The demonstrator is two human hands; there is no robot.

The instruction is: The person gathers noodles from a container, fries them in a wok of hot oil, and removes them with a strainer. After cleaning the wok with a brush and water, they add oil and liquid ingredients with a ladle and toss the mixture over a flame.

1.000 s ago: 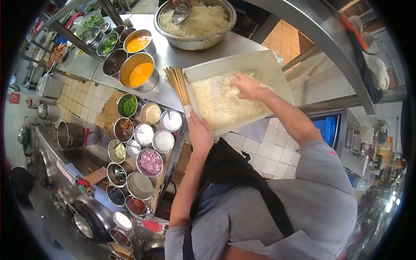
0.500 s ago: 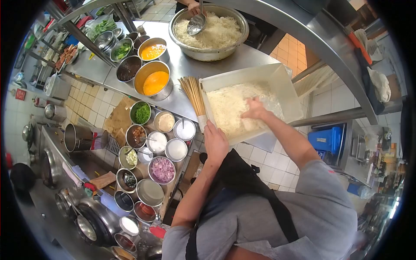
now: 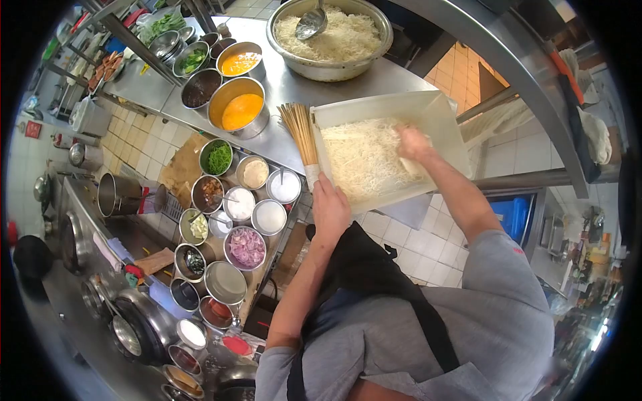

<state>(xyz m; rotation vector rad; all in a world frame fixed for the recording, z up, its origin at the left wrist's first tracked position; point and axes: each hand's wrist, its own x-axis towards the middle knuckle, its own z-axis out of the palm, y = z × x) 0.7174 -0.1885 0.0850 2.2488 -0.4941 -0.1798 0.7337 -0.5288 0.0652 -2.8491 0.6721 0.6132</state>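
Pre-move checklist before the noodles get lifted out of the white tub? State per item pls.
1. Left hand grips the near rim of the white tub: ok.
2. Right hand is down in the noodles: ok; whether it has a closed grip on a bundle: cannot tell.
3. Tub sits fully on the steel counter: not ok, its near edge overhangs the counter above the tiled floor.
4. Chopstick bundle is clear of the tub: not ok, it lies right against the tub's left wall.
5. Big metal bowl stands apart from the tub: ok.
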